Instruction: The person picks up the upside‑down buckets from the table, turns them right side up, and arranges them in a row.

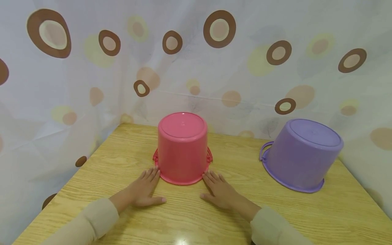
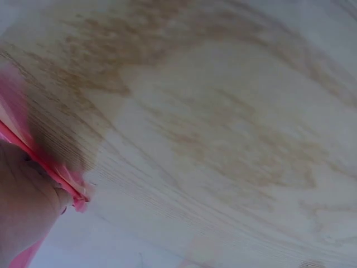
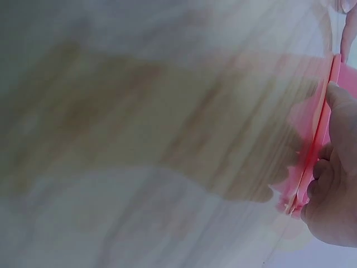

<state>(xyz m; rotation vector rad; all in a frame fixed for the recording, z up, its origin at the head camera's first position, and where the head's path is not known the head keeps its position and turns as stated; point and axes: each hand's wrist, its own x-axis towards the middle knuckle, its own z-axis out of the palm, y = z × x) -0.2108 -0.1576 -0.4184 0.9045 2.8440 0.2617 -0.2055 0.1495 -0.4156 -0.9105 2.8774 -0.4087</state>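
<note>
A pink bucket (image 1: pixel 182 154) stands upside down on the wooden table, its handle lying low around the base. My left hand (image 1: pixel 144 189) lies with fingers extended, fingertips touching the bucket's rim at its near left. On the near right, the straight fingers of my right hand (image 1: pixel 218 190) touch the same rim. Both thumbs point inward, apart from the bucket. In the left wrist view the pink rim (image 2: pixel 50 170) runs beside that hand. The right wrist view has the rim (image 3: pixel 321 128) against the fingers of the other hand.
To the right, a purple bucket (image 1: pixel 301 156) is also upside down, with its handle (image 1: pixel 265 149) sticking out on the left. A patterned curtain (image 1: pixel 190 68) hangs behind and along the sides of the table (image 1: pixel 171 224).
</note>
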